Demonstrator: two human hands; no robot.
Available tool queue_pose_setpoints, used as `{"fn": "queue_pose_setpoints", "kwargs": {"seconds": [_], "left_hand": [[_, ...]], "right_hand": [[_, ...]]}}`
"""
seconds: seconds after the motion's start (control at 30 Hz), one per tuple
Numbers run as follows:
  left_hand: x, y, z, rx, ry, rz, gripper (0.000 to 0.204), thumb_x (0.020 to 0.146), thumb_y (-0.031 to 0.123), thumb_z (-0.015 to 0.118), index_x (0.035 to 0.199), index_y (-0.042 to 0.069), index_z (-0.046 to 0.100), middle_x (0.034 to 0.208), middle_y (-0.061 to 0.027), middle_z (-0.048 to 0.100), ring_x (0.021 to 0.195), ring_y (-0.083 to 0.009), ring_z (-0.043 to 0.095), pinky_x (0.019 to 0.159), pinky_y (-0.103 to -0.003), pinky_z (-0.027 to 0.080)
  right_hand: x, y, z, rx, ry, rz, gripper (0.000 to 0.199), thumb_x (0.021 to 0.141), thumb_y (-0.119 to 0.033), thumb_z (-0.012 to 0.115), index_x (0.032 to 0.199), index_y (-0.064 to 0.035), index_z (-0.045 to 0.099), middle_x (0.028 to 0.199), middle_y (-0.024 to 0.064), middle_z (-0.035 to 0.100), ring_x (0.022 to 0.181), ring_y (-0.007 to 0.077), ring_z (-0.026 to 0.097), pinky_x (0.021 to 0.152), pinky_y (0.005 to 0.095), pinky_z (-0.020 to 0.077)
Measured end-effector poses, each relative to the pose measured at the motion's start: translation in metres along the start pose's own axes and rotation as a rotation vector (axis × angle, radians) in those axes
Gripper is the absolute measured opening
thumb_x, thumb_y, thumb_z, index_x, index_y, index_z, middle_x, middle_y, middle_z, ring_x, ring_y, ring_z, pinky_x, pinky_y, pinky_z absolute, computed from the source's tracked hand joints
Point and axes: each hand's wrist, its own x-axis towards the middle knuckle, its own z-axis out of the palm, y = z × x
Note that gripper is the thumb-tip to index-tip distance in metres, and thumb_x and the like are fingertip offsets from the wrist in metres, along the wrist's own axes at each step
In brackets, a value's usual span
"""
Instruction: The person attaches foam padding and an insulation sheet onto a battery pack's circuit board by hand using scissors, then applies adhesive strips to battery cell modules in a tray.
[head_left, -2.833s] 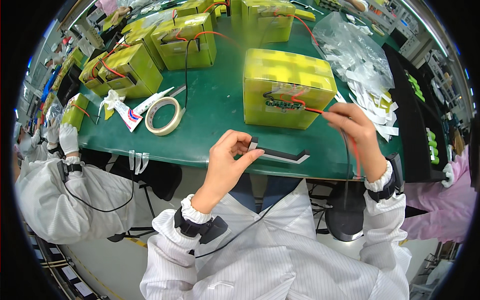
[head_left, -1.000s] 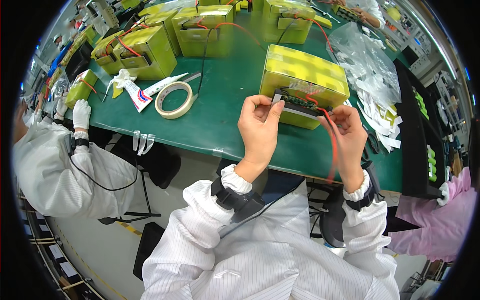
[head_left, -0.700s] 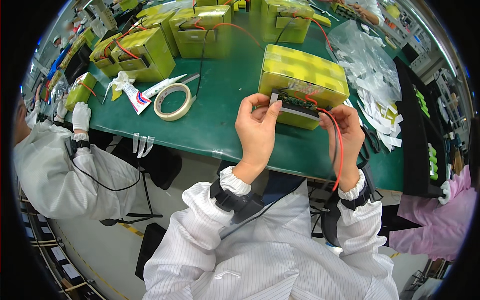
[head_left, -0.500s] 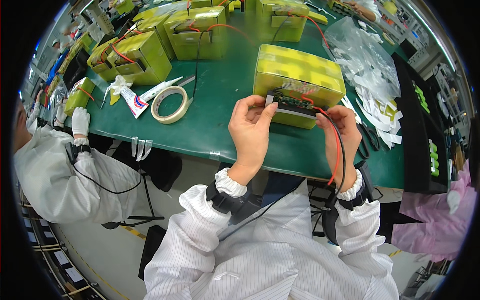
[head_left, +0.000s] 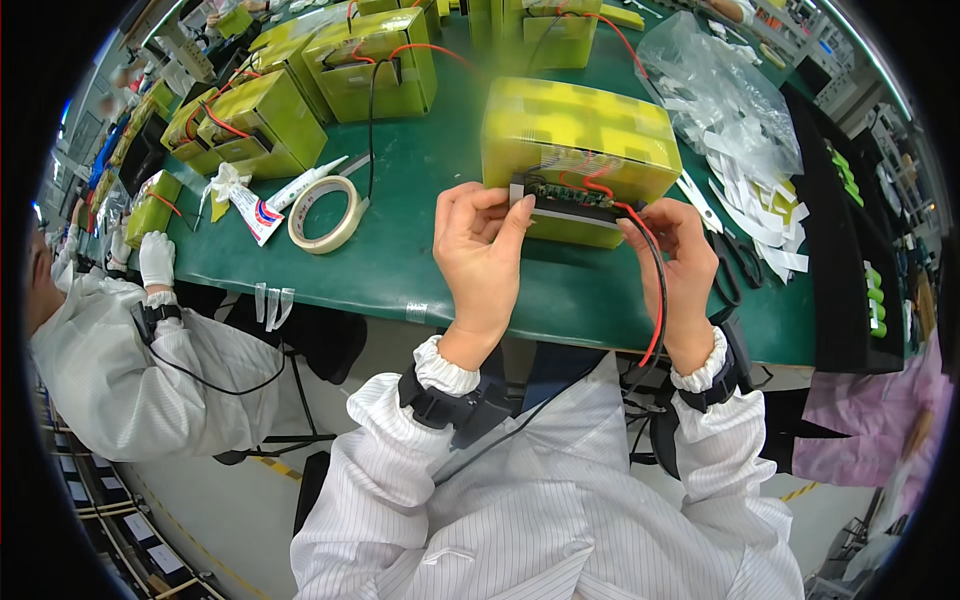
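Note:
A large yellow-wrapped battery pack (head_left: 580,125) stands on the green tabletop right in front of me. Along its near side is a narrow green circuit board (head_left: 568,196) on a dark backing with a pale strip at its left end. My left hand (head_left: 482,265) pinches that left end between thumb and fingers. With its fingers closed, my right hand (head_left: 680,265) grips the board's right end, mostly hiding it. Red and black wires (head_left: 650,240) run from the board and hang down across my right hand.
Left of the pack lie a masking tape roll (head_left: 329,216) and a glue tube (head_left: 252,208). More wired battery packs (head_left: 370,65) stand behind. Scissors (head_left: 738,268), white paper strips (head_left: 752,205) and a plastic bag (head_left: 715,90) lie to the right. A co-worker's gloved hand (head_left: 157,260) rests at the left edge.
The view has shifted a little, so the table's things sit slightly further left. Both hands keep hold of the board against the pack.

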Motion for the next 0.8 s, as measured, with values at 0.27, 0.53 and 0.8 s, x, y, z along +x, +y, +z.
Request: {"fn": "queue_pose_setpoints", "kwargs": {"seconds": [0.27,0.53,0.8], "left_hand": [[-0.001,0.003,-0.003,-0.026,-0.031,-0.086,0.016,0.076,-0.002,0.063,0.084,-0.006,0.050,0.092,-0.0066,0.046,0.071,-0.0131,0.058,0.063,-0.023,0.051],[-0.003,0.010,-0.006,0.012,-0.058,-0.129,0.015,0.077,-0.003,0.063,0.083,-0.005,0.049,0.089,-0.0067,0.048,0.071,-0.0128,0.058,0.062,-0.022,0.050],[0.002,0.009,-0.006,-0.022,-0.080,-0.141,0.016,0.076,-0.002,0.064,0.082,-0.006,0.049,0.090,-0.0071,0.048,0.071,-0.0128,0.058,0.063,-0.022,0.050]], "right_hand": [[0.001,0.013,0.001,0.005,-0.029,-0.046,0.025,0.076,0.005,0.064,0.094,0.0002,0.047,0.083,0.0039,0.050,0.073,0.0080,0.053,0.062,0.0207,0.0484],[0.003,0.010,0.001,-0.002,-0.043,-0.036,0.025,0.076,0.007,0.061,0.094,0.0007,0.046,0.084,0.0042,0.048,0.074,0.0084,0.053,0.063,0.0211,0.0490],[0.003,0.009,0.001,-0.037,-0.043,-0.003,0.025,0.076,0.006,0.062,0.095,0.0005,0.046,0.085,0.0042,0.048,0.072,0.0090,0.053,0.064,0.0208,0.0471]]}}
